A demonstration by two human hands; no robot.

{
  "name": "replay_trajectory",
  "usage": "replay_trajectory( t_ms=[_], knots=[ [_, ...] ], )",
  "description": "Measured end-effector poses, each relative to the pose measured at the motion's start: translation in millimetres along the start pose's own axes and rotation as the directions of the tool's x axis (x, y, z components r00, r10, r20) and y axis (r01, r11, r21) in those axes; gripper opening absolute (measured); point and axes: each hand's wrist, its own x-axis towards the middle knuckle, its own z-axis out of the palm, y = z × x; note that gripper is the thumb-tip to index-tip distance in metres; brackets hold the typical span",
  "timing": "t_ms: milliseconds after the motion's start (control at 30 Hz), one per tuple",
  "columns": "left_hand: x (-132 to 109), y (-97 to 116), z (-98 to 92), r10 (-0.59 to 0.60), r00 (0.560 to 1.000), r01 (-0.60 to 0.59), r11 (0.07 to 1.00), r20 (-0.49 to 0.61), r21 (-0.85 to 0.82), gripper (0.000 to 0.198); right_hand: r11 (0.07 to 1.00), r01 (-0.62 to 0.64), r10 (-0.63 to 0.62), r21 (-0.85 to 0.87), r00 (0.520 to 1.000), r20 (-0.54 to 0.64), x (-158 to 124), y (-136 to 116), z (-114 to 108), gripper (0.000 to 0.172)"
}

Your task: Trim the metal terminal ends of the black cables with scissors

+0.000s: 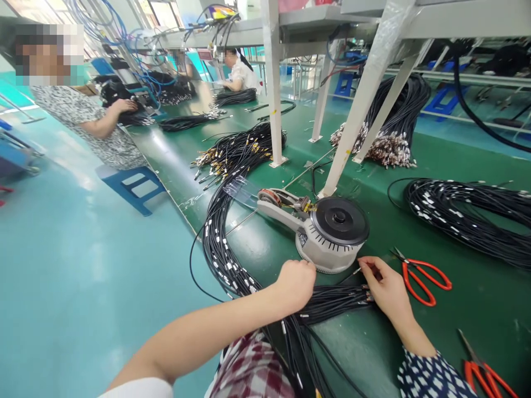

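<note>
My right hand [385, 287] is closed in a pinch on the light-coloured end of a thin black cable [345, 278], just beside the tape dispenser. My left hand [296, 284] is curled into a fist above a bundle of black cables [336, 303]; its fingertips are turned away, so what it grips is hidden. This bundle's copper-toned ends lie by my right wrist. Touching distance beyond both hands stands a round grey tape dispenser [327, 257] with a black top disc. Red-handled cutters [427, 282] lie to the right of my right hand.
More red-handled cutters [483, 367] lie at lower right. A long cable bundle [226, 249] curves along the table's left edge. Coiled cables [431, 204] rest at right. White shelf legs [352, 105] rise from the green table [460, 309]. A co-worker [83, 110] works at far left, near a blue stool [135, 185].
</note>
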Motion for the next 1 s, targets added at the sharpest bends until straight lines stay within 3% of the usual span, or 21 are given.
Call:
replay_trajectory(
  t_ms=[133,333,533,733,933,1000],
  knots=[
    [-1,-13,-7.0,-0.064,0.998,0.065,0.997,-0.028,0.031,0.026,1.000,0.001,-0.001,0.007,1.000,0.001,0,1,0,0.033],
    [0,12,1.5,0.037,0.999,-0.037,0.999,0.007,0.013,0.016,1.000,0.001,-0.001,0.004,1.000,0.012,1,-2,0,0.033],
    [-1,-10,-2.8,-0.065,0.998,0.066,0.997,-0.028,0.034,0.026,1.000,0.001,-0.001,0.007,1.000,0.009,-1,-2,0,0.033],
    [-1,10,-0.5,0.021,1.000,-0.022,0.999,0.011,0.027,0.019,1.000,-0.003,0.003,0.006,1.000,0.013,1,1,1,0.032],
    [0,-14,-5.9,-0.055,0.998,0.055,0.998,-0.011,0.035,0.025,1.000,-0.001,0.001,0.001,1.000,0.005,0,2,0,0.035],
    [-1,-13,-6.3,-0.061,0.998,0.062,0.997,-0.012,0.041,0.025,1.000,-0.003,0.003,0.001,1.000,0.010,0,2,1,0.034]
  ],
)
